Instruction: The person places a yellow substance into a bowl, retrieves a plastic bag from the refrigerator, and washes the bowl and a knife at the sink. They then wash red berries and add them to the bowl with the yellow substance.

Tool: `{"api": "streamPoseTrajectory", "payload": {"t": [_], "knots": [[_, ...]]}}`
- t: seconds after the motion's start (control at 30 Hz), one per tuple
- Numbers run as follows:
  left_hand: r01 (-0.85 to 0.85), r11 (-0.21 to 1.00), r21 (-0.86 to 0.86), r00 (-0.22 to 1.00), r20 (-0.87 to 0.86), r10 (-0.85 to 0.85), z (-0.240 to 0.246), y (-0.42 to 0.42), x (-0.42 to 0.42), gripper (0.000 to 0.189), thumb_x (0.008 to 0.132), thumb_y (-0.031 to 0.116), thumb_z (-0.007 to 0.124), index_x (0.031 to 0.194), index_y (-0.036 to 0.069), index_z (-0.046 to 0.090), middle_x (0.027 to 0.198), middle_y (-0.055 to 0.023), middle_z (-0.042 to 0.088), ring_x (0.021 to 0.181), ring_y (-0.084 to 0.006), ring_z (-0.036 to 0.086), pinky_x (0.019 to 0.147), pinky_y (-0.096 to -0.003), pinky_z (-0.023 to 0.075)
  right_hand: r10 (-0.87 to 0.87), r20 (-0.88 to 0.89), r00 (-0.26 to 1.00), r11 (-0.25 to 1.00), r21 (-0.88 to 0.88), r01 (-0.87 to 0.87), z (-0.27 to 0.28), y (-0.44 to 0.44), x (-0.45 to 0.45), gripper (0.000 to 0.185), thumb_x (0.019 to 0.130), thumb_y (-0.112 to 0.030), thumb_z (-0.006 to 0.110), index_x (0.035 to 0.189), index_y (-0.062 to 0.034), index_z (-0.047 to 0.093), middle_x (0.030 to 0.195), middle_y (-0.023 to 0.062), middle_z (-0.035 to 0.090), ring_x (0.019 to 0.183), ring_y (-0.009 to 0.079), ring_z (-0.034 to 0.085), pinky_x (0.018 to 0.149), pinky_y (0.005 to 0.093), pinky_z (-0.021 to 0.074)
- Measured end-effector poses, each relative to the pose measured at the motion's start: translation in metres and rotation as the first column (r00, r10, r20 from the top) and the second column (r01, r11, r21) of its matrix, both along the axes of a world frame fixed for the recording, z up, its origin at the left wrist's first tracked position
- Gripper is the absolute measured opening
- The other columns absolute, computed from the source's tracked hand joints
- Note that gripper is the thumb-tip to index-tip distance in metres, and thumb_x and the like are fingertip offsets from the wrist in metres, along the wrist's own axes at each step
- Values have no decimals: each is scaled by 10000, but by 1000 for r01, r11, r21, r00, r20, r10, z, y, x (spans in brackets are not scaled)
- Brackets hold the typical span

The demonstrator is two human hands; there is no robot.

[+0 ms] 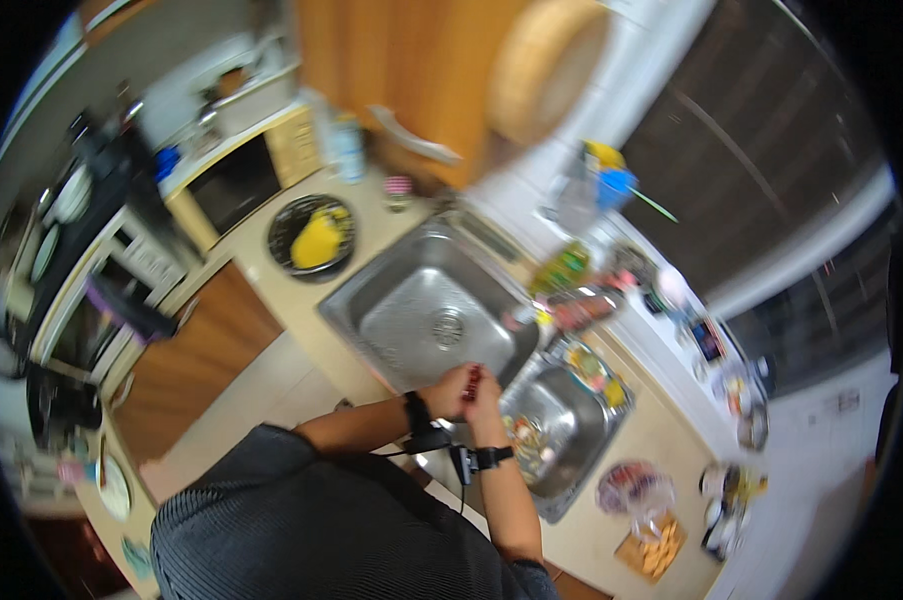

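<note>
My left hand point(449, 393) and my right hand point(484, 399) are close together above the near edge of the large steel sink basin point(391, 322). Between their fingers they hold a small dark red item point(472, 381); blur hides what it is. Black straps with small devices circle both wrists. The large basin shows its drain strainer point(448, 328). In the smaller steel basin point(564, 405), to the right, lie pale and orange food scraps point(528, 442).
A black bowl point(280, 238) with something yellow stands left of the sink. Bottles and packages line the sink's back edge. At right are a plastic bag of red food point(635, 486) and a board point(631, 556) with orange-tan pieces. A microwave point(234, 184) stands upper left.
</note>
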State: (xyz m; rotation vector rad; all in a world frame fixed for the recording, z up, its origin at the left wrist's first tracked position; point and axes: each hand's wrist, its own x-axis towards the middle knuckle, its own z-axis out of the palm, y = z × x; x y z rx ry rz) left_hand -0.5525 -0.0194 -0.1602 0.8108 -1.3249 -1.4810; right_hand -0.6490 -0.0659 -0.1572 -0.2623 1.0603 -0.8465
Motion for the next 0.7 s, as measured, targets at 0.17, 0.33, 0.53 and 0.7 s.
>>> {"api": "streamPoseTrajectory", "payload": {"t": [0.17, 0.33, 0.53, 0.7], "knots": [[-77, 500, 862, 637, -343, 690, 23, -36, 22, 240, 979, 268, 440, 826, 155, 586, 742, -8, 603, 641, -169, 552, 594, -335, 466, -16, -5, 1000, 997, -76, 16, 36, -2, 53, 282, 1017, -227, 364, 991, -71, 598, 911, 77, 661, 810, 200, 649, 728, 342, 545], [-163, 538, 827, 672, -306, 674, 74, -36, 134, 268, 973, 304, 461, 769, 154, 549, 678, 18, 528, 579, -118, 459, 530, -278, 390, 79, 34, 996, 985, -159, -73, 83, -7, 160, 268, 1016, -265, 412, 1056, -80, 602, 898, 34, 654, 768, 140, 624, 675, 288, 526], [-299, 604, 738, 503, -416, 757, 112, -35, 275, 232, 968, 284, 493, 966, 111, 648, 845, 4, 639, 748, -123, 586, 703, -275, 498, 188, 73, 980, 957, -236, -166, 133, -15, 302, 216, 1000, -264, 464, 1017, -101, 604, 846, 12, 641, 738, 115, 599, 649, 256, 497], [-109, 652, 751, 322, -593, 738, 106, -44, 376, 473, 1020, 405, 261, 1023, 28, 546, 962, -111, 634, 901, -269, 609, 893, -404, 479, 183, 231, 956, 977, -155, -149, 138, -28, 375, 555, 943, -400, 517, 1342, -50, 355, 1120, 140, 516, 1019, 286, 531, 968, 436, 405]]}}
